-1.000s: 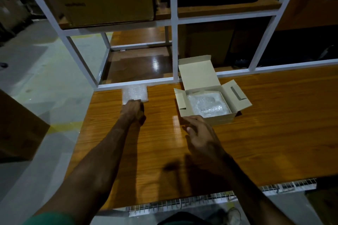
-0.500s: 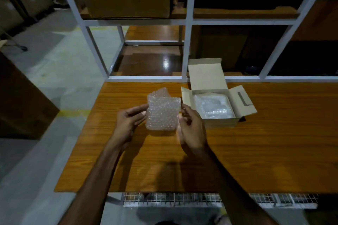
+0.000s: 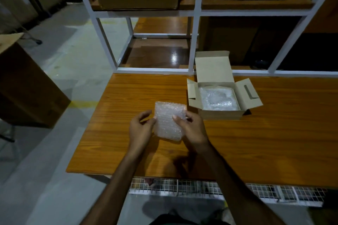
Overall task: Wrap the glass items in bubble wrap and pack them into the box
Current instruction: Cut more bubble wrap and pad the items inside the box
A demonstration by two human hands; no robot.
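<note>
Since half a second ago bundle (image 3: 169, 121) is lowered nearer the table (image 3: 274, 142), left of the box (image 3: 220, 113), left hand (image 3: 140, 129) and right hand (image 3: 192, 129) pinching its edges; likely light, squashy, slippery, fragile inside: support underneath.

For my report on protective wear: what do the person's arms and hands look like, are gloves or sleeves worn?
The left hand and right hand are bare: no gloves, rings or watch visible. Both forearms are uncovered as far as the frame shows; no sleeve is in view.
</note>
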